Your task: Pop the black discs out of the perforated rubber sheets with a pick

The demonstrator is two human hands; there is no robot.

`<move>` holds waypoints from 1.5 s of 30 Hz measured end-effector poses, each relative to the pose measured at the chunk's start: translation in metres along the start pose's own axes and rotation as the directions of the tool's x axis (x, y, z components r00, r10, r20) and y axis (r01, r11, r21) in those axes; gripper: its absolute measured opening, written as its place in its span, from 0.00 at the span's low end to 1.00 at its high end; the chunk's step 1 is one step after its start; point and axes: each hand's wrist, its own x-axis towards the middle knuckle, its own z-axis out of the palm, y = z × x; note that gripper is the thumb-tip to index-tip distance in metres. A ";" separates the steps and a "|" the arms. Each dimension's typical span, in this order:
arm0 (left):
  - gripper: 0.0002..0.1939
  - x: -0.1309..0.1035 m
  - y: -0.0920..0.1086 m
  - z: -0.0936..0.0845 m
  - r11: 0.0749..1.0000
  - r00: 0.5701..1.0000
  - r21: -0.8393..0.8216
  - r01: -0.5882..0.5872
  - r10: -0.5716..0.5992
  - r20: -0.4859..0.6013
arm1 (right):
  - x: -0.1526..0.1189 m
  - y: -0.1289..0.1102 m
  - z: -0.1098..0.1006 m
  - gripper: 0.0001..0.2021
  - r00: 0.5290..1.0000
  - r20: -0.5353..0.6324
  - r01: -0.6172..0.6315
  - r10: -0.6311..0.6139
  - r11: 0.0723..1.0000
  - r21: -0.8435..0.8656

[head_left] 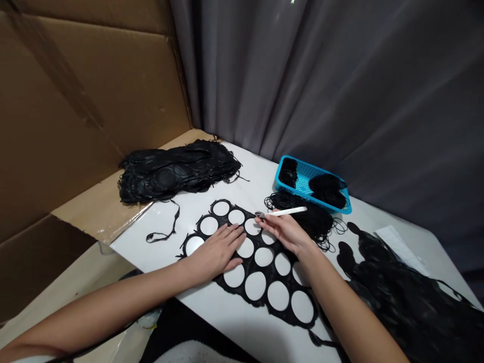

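Observation:
A black rubber-like sheet (270,277) with rows of round holes lies flat on the white tabletop. My left hand (220,248) rests on its left part, palm down, with the fingers stretched out. Over the far edge of the sheet, my right hand (286,231) is closed around a slim white pen-shaped tool (289,211). The tool's back end points right, and its tip by my fingertips is too small to make out. A heap of thin black rings (315,222) lies just beyond my right hand.
A blue basket (298,191) holds black ring bundles at the back. Stacked black sheets (177,171) lie at the far left, near a loose black strip (172,227). More black sheets (404,297) cover the right. Cardboard (83,91) and a grey curtain (321,85) enclose the table.

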 end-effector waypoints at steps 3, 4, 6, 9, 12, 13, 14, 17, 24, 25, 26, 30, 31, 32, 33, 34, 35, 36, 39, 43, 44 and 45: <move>0.30 -0.004 -0.001 0.006 1.000 1.000 0.009 0.010 -0.010 -0.015 | -0.004 0.009 0.007 0.16 0.994 0.092 0.068 -0.051 0.979 -0.193; 0.30 -0.005 0.000 0.007 1.000 1.000 0.007 0.014 -0.014 -0.019 | -0.007 0.012 0.008 0.14 0.990 0.115 0.111 -0.079 0.944 -0.309; 0.30 -0.006 0.001 0.008 1.000 0.999 -0.004 0.022 -0.022 -0.026 | -0.012 0.018 0.008 0.11 0.977 0.158 0.204 -0.142 0.828 -0.522; 0.30 -0.006 0.002 0.008 0.999 0.998 -0.022 0.035 -0.036 -0.044 | -0.016 0.025 0.008 0.10 0.949 0.226 0.314 -0.219 0.691 -0.651; 0.30 -0.006 0.002 0.008 0.999 0.998 -0.029 0.037 -0.038 -0.044 | -0.015 0.029 0.007 0.09 0.932 0.263 0.362 -0.249 0.635 -0.682; 0.30 -0.006 0.002 0.008 0.999 0.999 -0.028 0.034 -0.036 -0.040 | -0.015 0.028 0.007 0.09 0.929 0.266 0.370 -0.258 0.620 -0.692; 0.31 -0.006 0.001 0.008 0.999 0.999 -0.028 0.032 -0.033 -0.037 | -0.015 0.028 0.008 0.09 0.926 0.269 0.378 -0.266 0.604 -0.702; 0.31 -0.006 0.001 0.008 0.999 0.999 -0.029 0.030 -0.031 -0.034 | -0.017 0.026 0.010 0.09 0.909 0.292 0.414 -0.298 0.550 -0.726; 0.33 -0.005 0.002 0.010 0.997 0.997 -0.028 0.074 -0.075 -0.020 | -0.028 0.038 0.016 0.10 0.758 0.536 0.594 -0.372 0.052 -0.803; 0.33 -0.004 0.002 0.010 0.997 0.997 -0.032 0.074 -0.075 -0.018 | -0.024 0.034 0.013 0.13 0.746 0.550 0.589 -0.375 -0.013 -0.808; 0.33 -0.004 0.002 0.010 0.997 0.997 -0.037 0.074 -0.075 -0.015 | -0.017 0.025 0.008 0.13 0.743 0.534 0.563 -0.402 -0.055 -0.825; 0.32 -0.005 0.001 0.009 0.995 0.997 -0.065 0.072 -0.072 -0.012 | 0.020 -0.032 -0.023 0.05 0.685 0.112 0.278 -0.720 0.117 -0.953; 0.32 -0.006 0.001 0.008 0.995 0.997 -0.076 0.069 -0.070 -0.016 | 0.028 -0.045 -0.029 0.04 0.655 0.005 0.244 -0.755 0.206 -0.948; 0.32 -0.006 0.001 0.008 0.994 0.998 -0.087 0.064 -0.066 -0.020 | 0.034 -0.055 -0.033 0.04 0.651 -0.047 0.237 -0.758 0.262 -0.936; 0.32 -0.007 0.002 0.007 0.993 0.998 -0.098 0.060 -0.062 -0.023 | 0.039 -0.061 -0.035 0.05 0.677 -0.094 0.256 -0.730 0.353 -0.900; 0.32 -0.007 0.002 0.006 0.993 0.998 -0.107 0.056 -0.059 -0.023 | 0.042 -0.062 -0.034 0.07 0.729 -0.111 0.284 -0.676 0.446 -0.849; 0.32 -0.007 0.001 0.005 0.992 0.998 -0.113 0.054 -0.056 -0.021 | 0.044 -0.060 -0.031 0.09 0.789 -0.109 0.306 -0.605 0.540 -0.784; 0.33 -0.008 0.000 0.003 0.992 0.998 -0.115 0.056 -0.058 -0.019 | 0.045 -0.055 -0.025 0.12 0.843 -0.100 0.313 -0.529 0.633 -0.708; 0.36 -0.011 -0.006 -0.003 0.992 0.995 -0.089 0.092 -0.094 -0.021 | 0.047 -0.034 -0.005 0.18 0.922 -0.052 0.294 -0.384 0.781 -0.551; 0.32 -0.017 -0.020 -0.012 0.989 0.988 -0.023 0.149 -0.150 -0.041 | 0.046 -0.015 0.020 0.23 0.963 0.015 0.253 -0.270 0.879 -0.404; 0.31 -0.019 -0.023 -0.013 0.988 0.988 -0.006 0.151 -0.151 -0.037 | 0.044 -0.012 0.025 0.23 0.974 0.047 0.223 -0.221 0.907 -0.357; 0.31 -0.020 -0.025 -0.013 0.989 0.988 0.009 0.149 -0.149 -0.030 | 0.043 -0.008 0.030 0.23 0.983 0.081 0.184 -0.167 0.932 -0.312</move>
